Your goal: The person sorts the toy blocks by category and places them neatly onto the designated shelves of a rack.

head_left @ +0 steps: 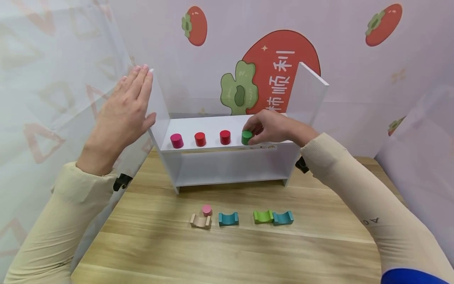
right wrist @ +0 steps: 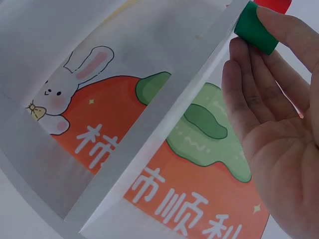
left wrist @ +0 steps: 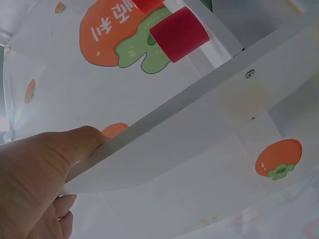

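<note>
Green cylinder [head_left: 246, 137] stands on the white shelf's [head_left: 213, 128] top board, rightmost in a row after two red cylinders [head_left: 225, 137] and a magenta one [head_left: 176, 141]. Right hand [head_left: 271, 128] pinches it with curled fingertips. Left hand [head_left: 124, 108], fingers straight, presses flat against the shelf's left side panel; small arched blocks [head_left: 228, 219] lie on the bench [head_left: 227, 244] below.

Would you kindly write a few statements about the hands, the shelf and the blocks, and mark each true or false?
1. The right hand holds the green cylinder on the shelf. True.
2. The left hand holds a red cylinder. False: it rests flat against the shelf's left side panel.
3. Four cylinders stand on the shelf. True.
4. The pink cylinder on the table lies next to the green curved block. False: it stands by the beige curved block.
</note>
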`<state>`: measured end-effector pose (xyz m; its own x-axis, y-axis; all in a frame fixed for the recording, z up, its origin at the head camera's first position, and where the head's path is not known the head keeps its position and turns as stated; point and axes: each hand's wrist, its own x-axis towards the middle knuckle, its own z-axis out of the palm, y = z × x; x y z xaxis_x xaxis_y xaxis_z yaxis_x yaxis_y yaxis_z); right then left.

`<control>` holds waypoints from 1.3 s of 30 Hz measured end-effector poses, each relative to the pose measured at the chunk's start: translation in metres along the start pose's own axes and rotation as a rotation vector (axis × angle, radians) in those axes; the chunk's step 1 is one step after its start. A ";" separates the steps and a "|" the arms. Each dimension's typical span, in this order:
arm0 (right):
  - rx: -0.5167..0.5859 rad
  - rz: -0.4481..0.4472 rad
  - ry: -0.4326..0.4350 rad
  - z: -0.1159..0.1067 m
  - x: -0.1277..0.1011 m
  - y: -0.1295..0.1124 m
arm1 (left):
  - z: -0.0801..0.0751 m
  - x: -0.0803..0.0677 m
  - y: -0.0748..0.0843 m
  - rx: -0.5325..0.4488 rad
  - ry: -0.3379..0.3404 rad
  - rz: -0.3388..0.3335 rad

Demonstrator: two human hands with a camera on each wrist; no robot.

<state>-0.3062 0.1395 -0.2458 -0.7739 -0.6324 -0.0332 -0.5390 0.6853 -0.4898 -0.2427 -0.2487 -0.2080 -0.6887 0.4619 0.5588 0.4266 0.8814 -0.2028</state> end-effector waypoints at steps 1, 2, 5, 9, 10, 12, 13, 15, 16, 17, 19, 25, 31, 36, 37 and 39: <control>-0.003 0.003 0.001 0.000 0.000 0.000 | 0.000 0.000 0.000 0.001 0.000 0.000; -0.005 0.003 0.002 0.000 0.000 0.000 | 0.000 0.000 0.000 0.000 0.001 -0.001; -0.009 0.003 0.002 0.000 0.000 -0.001 | 0.000 0.001 0.000 0.000 0.003 -0.002; -0.021 0.010 0.007 0.000 0.001 -0.001 | 0.001 0.001 0.000 -0.002 0.010 -0.001; -0.026 0.012 0.009 0.000 0.001 -0.001 | 0.001 0.001 0.000 -0.003 0.011 -0.001; -0.035 0.018 0.011 0.001 0.001 -0.001 | 0.001 0.000 0.000 -0.005 0.010 -0.001; -0.040 0.016 0.011 0.001 0.001 -0.002 | 0.001 0.000 0.001 -0.005 0.007 -0.001; -0.048 0.013 0.016 0.000 0.001 -0.003 | 0.001 -0.001 0.001 -0.004 0.001 -0.004; -0.049 0.013 0.020 -0.001 0.001 -0.003 | 0.001 -0.001 0.001 -0.004 -0.002 -0.004; -0.048 0.010 0.025 -0.002 0.000 -0.004 | 0.000 -0.001 0.001 -0.003 -0.006 -0.005; -0.050 -0.004 0.040 -0.004 -0.001 -0.007 | 0.000 -0.001 0.001 -0.002 -0.011 -0.007; -0.077 -0.043 0.086 -0.018 -0.010 -0.022 | 0.000 0.001 0.002 -0.008 -0.015 -0.012; -0.087 -0.068 0.101 -0.027 -0.017 -0.040 | 0.000 0.002 0.003 -0.008 -0.023 -0.018; -0.075 -0.098 0.055 -0.023 -0.020 -0.054 | 0.001 0.003 0.002 -0.001 -0.032 -0.021; -0.074 -0.109 0.042 -0.021 -0.020 -0.057 | 0.001 0.003 0.002 0.002 -0.034 -0.020; -0.082 -0.126 0.018 -0.014 -0.019 -0.061 | 0.001 0.003 0.002 0.003 -0.035 -0.018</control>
<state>-0.2633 0.1149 -0.2035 -0.7036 -0.7095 0.0400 -0.6571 0.6282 -0.4166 -0.2446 -0.2452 -0.2075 -0.7162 0.4493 0.5340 0.4125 0.8898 -0.1954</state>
